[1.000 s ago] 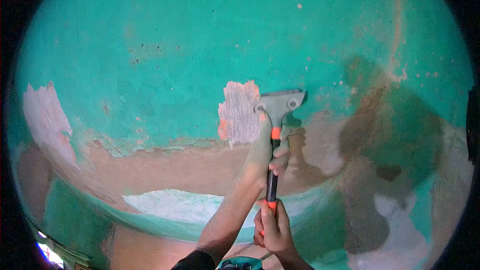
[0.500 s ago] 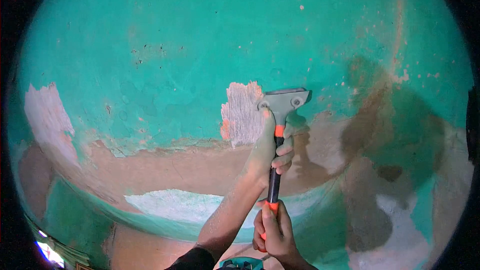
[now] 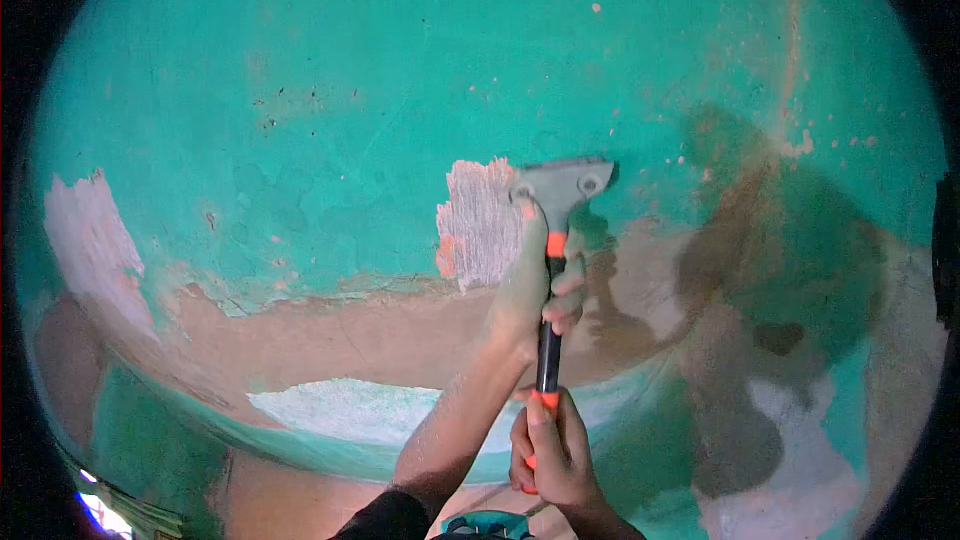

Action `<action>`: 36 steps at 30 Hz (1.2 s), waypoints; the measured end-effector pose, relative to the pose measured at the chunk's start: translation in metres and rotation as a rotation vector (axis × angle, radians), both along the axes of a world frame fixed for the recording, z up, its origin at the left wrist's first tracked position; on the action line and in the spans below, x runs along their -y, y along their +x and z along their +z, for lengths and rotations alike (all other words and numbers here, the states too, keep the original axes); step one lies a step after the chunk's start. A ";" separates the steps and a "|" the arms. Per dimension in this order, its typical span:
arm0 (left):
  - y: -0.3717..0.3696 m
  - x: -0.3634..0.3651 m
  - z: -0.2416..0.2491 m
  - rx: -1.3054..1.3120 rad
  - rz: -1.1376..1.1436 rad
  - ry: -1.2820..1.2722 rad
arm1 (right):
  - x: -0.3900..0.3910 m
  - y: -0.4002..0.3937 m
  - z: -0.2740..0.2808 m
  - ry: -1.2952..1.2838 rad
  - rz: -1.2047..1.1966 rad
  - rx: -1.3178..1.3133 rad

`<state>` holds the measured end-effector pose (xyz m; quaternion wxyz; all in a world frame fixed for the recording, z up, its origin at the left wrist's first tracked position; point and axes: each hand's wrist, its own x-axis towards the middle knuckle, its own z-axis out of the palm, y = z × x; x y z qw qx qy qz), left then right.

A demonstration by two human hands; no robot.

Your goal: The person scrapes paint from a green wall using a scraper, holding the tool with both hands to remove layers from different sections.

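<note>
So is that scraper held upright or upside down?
Upright: the scraper has its wide head on top, left hand below, right hand lowest.

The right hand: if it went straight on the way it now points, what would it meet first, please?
Probably the left hand, gripping the same scraper handle higher up; the right hand points up along it, though depth is hard to judge here.

My surroundings: one worn room, apparently indoors, exact use unclear. Green-painted wall (image 3: 350,140), flaking; pale stripped patch (image 3: 478,230); brown bare band (image 3: 340,335); bright opening (image 3: 103,515).
</note>
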<state>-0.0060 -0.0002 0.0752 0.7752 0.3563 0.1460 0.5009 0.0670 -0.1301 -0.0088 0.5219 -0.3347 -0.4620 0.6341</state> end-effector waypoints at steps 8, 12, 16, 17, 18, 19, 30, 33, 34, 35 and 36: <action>-0.002 0.004 -0.001 0.014 0.001 0.008 | 0.004 0.003 0.007 -0.044 0.038 -0.031; -0.001 0.007 -0.012 0.019 0.025 -0.008 | 0.003 0.005 -0.002 -0.032 0.042 0.001; 0.000 0.003 -0.005 0.059 0.011 0.024 | 0.001 0.004 -0.001 0.002 0.031 0.012; -0.001 0.003 -0.010 0.050 0.025 0.031 | -0.001 0.004 -0.002 0.023 0.026 0.016; -0.001 0.002 -0.012 0.039 0.041 0.040 | 0.001 0.005 -0.007 -0.023 0.027 0.021; -0.001 0.003 -0.011 0.034 0.036 0.039 | 0.002 0.006 -0.005 -0.031 0.029 0.031; -0.002 -0.001 0.005 0.051 0.036 0.028 | -0.004 0.006 0.003 0.040 0.043 0.025; -0.001 0.005 0.000 0.005 0.101 -0.017 | -0.001 0.008 -0.002 0.014 0.042 0.042; -0.002 0.005 -0.004 0.016 0.080 0.000 | 0.004 0.007 -0.005 -0.018 0.035 0.032; -0.002 0.002 -0.009 0.026 0.058 0.021 | 0.000 0.007 -0.004 0.021 0.041 0.026; -0.003 0.002 -0.009 0.034 0.034 0.035 | -0.003 0.006 -0.004 0.054 0.046 0.017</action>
